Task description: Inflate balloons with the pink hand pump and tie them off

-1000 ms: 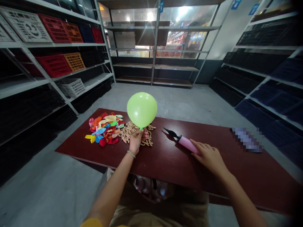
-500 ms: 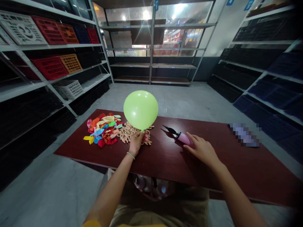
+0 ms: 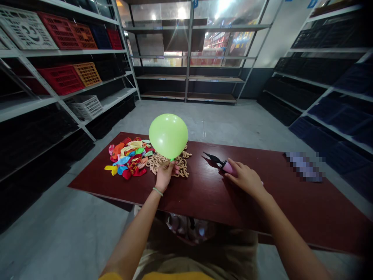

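An inflated light-green balloon point(image 3: 168, 135) stands upright above the table, its neck pinched in the fingers of my left hand point(image 3: 164, 176). To the right, my right hand point(image 3: 247, 178) lies over a pink balloon pump point(image 3: 229, 167) on the tabletop, fingers curved around its barrel; its black nozzle point(image 3: 212, 157) points to the far left. Part of the pump is hidden under the palm. Beneath and behind the balloon is a pile of beige curled pieces point(image 3: 182, 165), whose kind I cannot make out. Beside it lies a heap of flat, colourful balloons point(image 3: 128, 157).
The dark red table point(image 3: 198, 194) spans the space before me. A blurred-out flat object point(image 3: 304, 166) lies near its right end. Shelves with crates point(image 3: 62, 79) rise on the left, a metal rack point(image 3: 188, 77) at the back, and dark bins point(image 3: 316, 77) on the right.
My left hand has shifted slightly left with the green balloon. My right hand remains on the pump, its fingers slightly further forward along the barrel. The view has moved a little.
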{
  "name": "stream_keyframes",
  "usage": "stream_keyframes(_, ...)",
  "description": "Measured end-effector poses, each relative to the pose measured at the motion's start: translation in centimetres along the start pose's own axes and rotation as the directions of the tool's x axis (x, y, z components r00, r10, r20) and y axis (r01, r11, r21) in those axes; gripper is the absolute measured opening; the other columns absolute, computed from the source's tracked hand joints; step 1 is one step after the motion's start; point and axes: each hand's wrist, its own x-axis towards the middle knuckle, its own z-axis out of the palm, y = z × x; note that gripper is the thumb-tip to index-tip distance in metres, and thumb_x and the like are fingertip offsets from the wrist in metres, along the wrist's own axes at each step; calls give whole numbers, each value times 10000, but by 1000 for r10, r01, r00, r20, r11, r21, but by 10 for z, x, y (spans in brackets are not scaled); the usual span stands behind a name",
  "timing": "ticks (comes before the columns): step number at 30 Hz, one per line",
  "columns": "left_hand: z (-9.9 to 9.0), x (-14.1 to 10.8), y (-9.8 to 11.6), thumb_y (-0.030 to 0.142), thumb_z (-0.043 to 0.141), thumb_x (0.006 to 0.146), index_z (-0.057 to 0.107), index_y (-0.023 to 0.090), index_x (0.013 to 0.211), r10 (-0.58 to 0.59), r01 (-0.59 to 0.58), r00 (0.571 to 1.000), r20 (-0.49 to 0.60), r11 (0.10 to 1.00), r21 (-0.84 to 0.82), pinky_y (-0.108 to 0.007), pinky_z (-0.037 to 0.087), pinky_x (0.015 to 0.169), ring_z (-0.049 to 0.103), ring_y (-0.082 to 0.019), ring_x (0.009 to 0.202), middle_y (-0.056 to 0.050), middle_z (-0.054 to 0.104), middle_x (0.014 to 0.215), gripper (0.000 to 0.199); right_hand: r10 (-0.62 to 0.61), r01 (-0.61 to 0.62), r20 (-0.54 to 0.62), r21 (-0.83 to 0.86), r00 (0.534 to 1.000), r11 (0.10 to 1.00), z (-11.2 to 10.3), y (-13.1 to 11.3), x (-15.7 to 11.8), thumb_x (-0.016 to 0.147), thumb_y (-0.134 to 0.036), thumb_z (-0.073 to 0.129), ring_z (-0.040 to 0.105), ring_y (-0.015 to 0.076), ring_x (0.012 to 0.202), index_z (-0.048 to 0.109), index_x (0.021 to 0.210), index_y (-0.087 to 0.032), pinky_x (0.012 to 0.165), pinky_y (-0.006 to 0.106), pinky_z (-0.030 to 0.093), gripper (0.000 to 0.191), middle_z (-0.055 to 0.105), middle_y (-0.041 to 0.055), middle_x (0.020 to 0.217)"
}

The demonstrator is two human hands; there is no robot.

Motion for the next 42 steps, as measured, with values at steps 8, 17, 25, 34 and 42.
stream_keyframes(8, -8, 4, -7, 566, 678, 776, 693, 128, 937, 35, -35, 999, -13, 999, 0, -273, 514, 549, 623, -142, 545, -50, 713, 754, 467, -79, 82, -218, 5, 973, 997, 4, -11, 11, 894, -579, 521, 497, 371, 1262, 440, 1456, -213, 945, 497, 458, 676, 558, 164, 1379)
stream_keyframes(17, -7, 2, -13, 537, 673, 800, 710, 133, 941, 49, -50, 999, -14, 998, -34, -274, 521, 539, 611, -136, 519, -42, 704, 717, 430, -238, 311, -256, 297, 937, 903, 20, -128, 71, 995, -255, 401, 597, 227, 1034, 625, 1245, -234, 945, 354, 447, 336, 690, 70, 1113)
stream_keyframes(25, -7, 1, -12, 544, 682, 784, 710, 128, 909, 41, -42, 999, -27, 998, -51, -284, 520, 535, 619, -147, 523, -39, 703, 709, 435, -48, 151, -239, 434, 970, 888, 63, -153, 103, 926, -200, 482, 562, 245, 958, 681, 918, -182, 903, 373, 439, 200, 652, 106, 973)
stream_keyframes(34, -4, -1, -10, 545, 652, 808, 701, 137, 910, 30, -31, 999, 20, 999, 18, -291, 532, 565, 633, -156, 544, -47, 713, 730, 423, -49, 230, -277, 673, 960, 703, 11, -119, 86, 880, -276, 517, 619, 192, 886, 641, 911, -203, 816, 342, 485, 147, 690, 59, 957)
stream_keyframes(42, 1, -10, 29, 560, 670, 785, 679, 139, 825, -38, 33, 994, 107, 998, 47, -262, 529, 553, 620, -135, 508, -36, 691, 656, 422, -122, 250, -220, 804, 968, 539, -26, -101, 64, 907, -281, 466, 577, 133, 604, 570, 991, -224, 615, 288, 480, 145, 638, -14, 765)
